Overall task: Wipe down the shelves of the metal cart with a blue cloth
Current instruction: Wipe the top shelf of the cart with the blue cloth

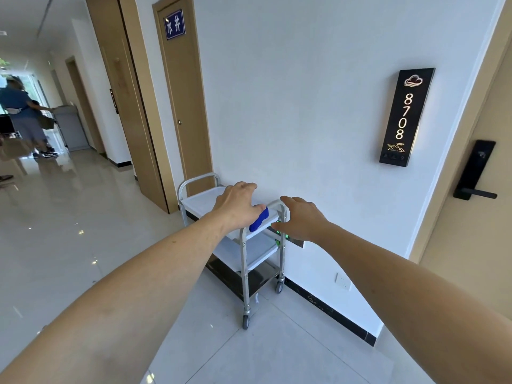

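A metal cart with three shelves stands on castors against the white wall. A blue cloth lies at the near end of its top shelf, partly under my left hand. That hand reaches out over the top shelf, fingers bent, thumb by the cloth; whether it grips the cloth I cannot tell. My right hand hovers with spread fingers just right of the cart's near handle, holding nothing. The middle shelf and the dark bottom shelf show below.
The wall with room sign 8708 is right behind the cart. A door with a black lock is at the right, a narrow wooden door at the left. A person stands far down the tiled corridor.
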### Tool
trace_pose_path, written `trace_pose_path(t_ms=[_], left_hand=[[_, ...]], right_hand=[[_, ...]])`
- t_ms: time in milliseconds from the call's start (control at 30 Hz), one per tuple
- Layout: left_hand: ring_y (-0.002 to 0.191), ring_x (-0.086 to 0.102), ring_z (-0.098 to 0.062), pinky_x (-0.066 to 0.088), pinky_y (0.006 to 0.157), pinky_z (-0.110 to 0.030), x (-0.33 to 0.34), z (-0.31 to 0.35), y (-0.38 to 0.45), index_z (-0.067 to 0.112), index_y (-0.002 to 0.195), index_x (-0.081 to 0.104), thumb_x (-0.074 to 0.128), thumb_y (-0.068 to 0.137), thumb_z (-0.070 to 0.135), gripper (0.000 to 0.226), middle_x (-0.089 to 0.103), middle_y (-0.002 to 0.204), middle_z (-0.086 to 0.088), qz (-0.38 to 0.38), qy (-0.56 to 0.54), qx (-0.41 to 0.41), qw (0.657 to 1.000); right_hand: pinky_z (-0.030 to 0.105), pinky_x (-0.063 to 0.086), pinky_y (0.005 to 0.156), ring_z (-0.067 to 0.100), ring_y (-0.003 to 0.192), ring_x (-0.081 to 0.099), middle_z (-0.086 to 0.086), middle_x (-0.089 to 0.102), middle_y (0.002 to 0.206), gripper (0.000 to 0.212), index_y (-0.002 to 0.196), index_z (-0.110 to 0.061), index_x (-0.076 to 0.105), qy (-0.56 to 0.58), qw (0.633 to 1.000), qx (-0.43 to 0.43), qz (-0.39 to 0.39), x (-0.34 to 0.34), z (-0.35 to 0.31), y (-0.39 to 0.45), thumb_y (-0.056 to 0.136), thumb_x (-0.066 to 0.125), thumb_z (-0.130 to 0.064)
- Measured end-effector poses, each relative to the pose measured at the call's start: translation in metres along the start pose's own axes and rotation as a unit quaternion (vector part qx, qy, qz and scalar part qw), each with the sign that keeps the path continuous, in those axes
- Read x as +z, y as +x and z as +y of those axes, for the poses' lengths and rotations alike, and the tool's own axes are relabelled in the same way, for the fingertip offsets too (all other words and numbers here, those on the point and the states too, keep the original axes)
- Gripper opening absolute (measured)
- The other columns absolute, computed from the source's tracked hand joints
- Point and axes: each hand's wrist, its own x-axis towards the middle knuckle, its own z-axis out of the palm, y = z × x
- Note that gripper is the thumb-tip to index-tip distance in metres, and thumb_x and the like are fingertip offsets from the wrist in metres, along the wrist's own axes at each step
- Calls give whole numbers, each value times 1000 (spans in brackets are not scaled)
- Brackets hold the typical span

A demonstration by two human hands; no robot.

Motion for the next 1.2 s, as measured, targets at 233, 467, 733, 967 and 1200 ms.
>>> trace_pose_path(t_ms=[233, 467, 733, 967, 1200], left_hand=[[137, 38, -26, 39, 107, -42, 21, -62, 88, 16, 148, 37, 59, 93, 41, 65, 41, 151, -5, -10, 1, 17, 1000], [139, 36, -26, 39, 109, -43, 37, -134, 184, 17, 148, 36, 56, 94, 44, 64, 38, 153, -5, -32, -20, 28, 999], [140, 35, -26, 37, 111, -45, 65, -197, 264, 17, 148, 36, 54, 94, 46, 65, 37, 154, -5, -65, -26, 23, 997], [137, 38, -28, 39, 108, -45, 116, -226, 317, 15, 145, 40, 55, 93, 45, 62, 41, 151, -6, -94, -28, 10, 995], [138, 37, -27, 38, 109, -45, 190, -247, 378, 16, 148, 36, 55, 94, 45, 65, 38, 153, -6, -129, -27, -42, 990]], right_hand=[[42, 41, 101, 32, 135, 37, 4, 42, 150, 82, 156, -24, 26, -7, 1000, 26, 8, 29, 3, 95, 89, 64, -51], [42, 42, 98, 33, 131, 41, 6, 47, 143, 76, 152, -23, 32, -12, 998, 62, 5, 58, -12, 199, 88, 64, -50], [42, 45, 97, 30, 125, 44, 6, 48, 139, 78, 153, -22, 30, -9, 996, 88, -16, 100, -20, 286, 88, 63, -51], [43, 46, 96, 30, 125, 45, 6, 48, 139, 75, 151, -22, 32, -4, 993, 102, -53, 143, 14, 345, 88, 63, -50], [46, 44, 100, 35, 130, 42, 9, 46, 143, 73, 150, -21, 33, -14, 990, 87, -111, 199, 68, 414, 89, 61, -51]])
